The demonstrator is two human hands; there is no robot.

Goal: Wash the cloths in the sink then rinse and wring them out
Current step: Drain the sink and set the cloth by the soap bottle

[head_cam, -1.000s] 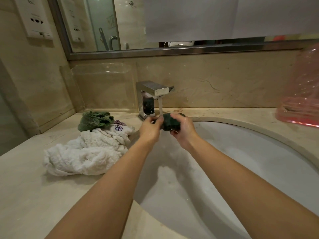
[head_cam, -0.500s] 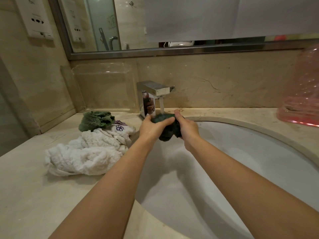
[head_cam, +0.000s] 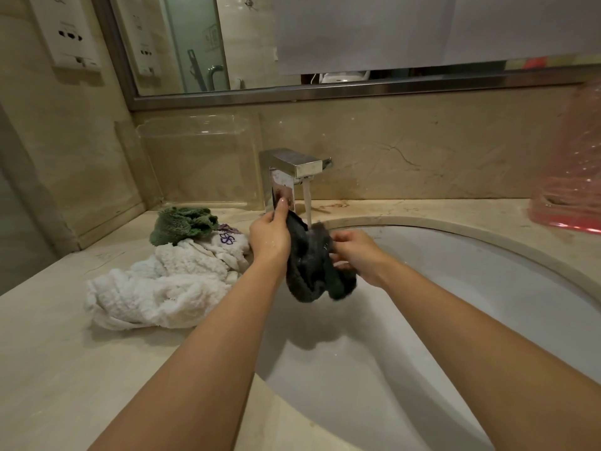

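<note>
Frame centre: dark cloth (head_cam: 312, 265) hangs lengthwise under tap stream (head_cam: 307, 206), left hand (head_cam: 269, 236) pinching top edge, right hand (head_cam: 354, 255) gripping side, equally near.

glossy metal faucet (head_cam: 294, 167), fluffy white towel (head_cam: 156, 288)

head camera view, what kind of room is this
Most likely a bathroom, maybe a hotel's: an oval sink set in a stone counter, a square chrome tap running, and a wall mirror above.
</note>
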